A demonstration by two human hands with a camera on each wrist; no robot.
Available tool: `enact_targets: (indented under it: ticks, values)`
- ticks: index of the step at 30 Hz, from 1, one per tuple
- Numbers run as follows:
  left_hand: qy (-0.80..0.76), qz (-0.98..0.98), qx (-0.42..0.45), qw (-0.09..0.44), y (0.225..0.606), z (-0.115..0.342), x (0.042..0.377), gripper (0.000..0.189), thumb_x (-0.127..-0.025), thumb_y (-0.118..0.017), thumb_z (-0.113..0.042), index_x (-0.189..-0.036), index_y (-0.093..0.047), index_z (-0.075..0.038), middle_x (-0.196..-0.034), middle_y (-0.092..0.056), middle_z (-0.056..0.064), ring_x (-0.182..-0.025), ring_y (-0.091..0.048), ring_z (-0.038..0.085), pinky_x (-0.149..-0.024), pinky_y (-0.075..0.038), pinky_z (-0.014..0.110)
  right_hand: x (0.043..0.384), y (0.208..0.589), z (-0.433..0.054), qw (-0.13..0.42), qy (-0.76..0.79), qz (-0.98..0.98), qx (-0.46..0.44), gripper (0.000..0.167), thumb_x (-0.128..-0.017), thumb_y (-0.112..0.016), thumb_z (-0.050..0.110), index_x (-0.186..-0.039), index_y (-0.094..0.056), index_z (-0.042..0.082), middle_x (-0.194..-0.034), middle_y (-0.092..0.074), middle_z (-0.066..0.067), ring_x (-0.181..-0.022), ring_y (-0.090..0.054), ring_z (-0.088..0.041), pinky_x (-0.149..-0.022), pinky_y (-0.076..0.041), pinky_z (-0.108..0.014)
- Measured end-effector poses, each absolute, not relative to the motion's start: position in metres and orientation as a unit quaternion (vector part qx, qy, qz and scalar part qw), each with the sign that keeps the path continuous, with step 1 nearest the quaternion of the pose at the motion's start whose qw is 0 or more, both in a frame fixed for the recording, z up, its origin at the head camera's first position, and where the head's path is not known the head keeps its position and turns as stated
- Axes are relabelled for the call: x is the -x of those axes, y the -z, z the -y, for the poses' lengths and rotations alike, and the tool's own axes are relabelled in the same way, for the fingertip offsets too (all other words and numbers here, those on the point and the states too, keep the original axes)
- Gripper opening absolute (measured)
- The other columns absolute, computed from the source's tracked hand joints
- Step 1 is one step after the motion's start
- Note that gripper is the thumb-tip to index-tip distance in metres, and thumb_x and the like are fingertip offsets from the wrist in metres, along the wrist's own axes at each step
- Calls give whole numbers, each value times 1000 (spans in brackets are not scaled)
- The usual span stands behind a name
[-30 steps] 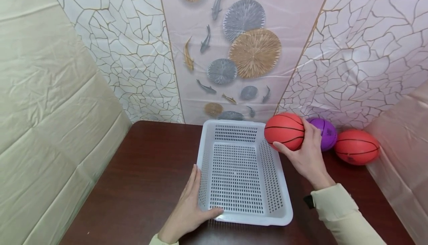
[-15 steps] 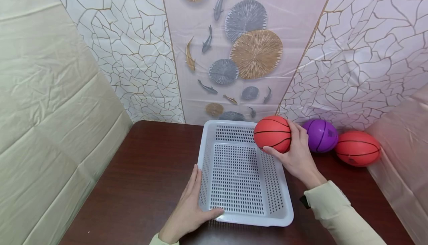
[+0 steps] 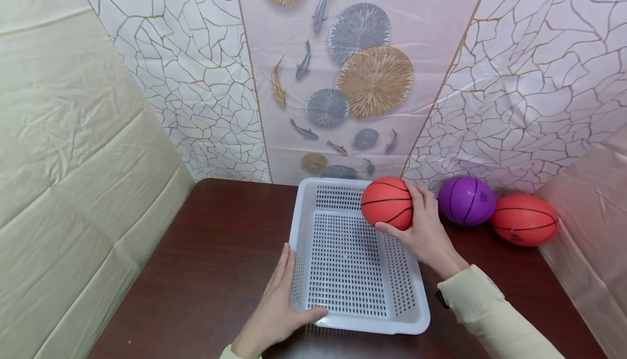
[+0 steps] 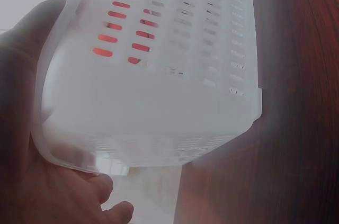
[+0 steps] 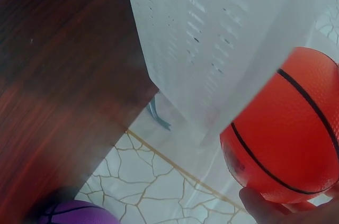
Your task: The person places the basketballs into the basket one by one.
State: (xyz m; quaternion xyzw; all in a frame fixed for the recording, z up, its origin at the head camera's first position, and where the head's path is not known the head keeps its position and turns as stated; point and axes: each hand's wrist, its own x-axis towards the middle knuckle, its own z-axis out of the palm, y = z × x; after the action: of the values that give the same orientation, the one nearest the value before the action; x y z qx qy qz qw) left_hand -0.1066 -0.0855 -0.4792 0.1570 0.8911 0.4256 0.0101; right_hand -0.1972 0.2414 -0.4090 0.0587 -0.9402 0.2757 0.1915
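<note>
A small red basketball [image 3: 387, 203] with black lines is gripped by my right hand [image 3: 425, 227], thumb underneath and fingers at its right side. Hand and ball are over the far right part of a white perforated plastic basket [image 3: 360, 323]. In the right wrist view the basketball [image 5: 288, 128] shows beside the basket wall [image 5: 212, 49]. My left hand [image 3: 274, 304] rests against the basket's near left corner, fingers straight along the left side and thumb on the near rim. Through the slots of the basket wall [image 4: 143, 91] red shows in the left wrist view.
A purple ball [image 3: 466, 200] and another red basketball [image 3: 524, 220] lie side by side at the back right of the dark wooden table [image 3: 215, 255]. Patterned cloth [image 3: 323, 49] hangs behind the table, with pale fabric [image 3: 73, 185] at the left.
My right hand has carried the red basketball left and slightly nearer, from the basket's right rim to over its inside. The purple ball shows more fully. My left hand stays at the corner.
</note>
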Motion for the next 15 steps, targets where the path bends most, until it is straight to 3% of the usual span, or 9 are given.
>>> enact_targets:
  ticks: [15]
  values:
    - [-422,-894,-153,6,480,85,106,126,-67,-74,-70,-157,-3,-18,-161,9,-14,-146,-12,28,-108,-25,60,205,419,-232,150,-277,947,-58,114,-69,-75,66,-156,-17,20,-148,-24,-19,-118,-43,-45,-83,-47,-63]
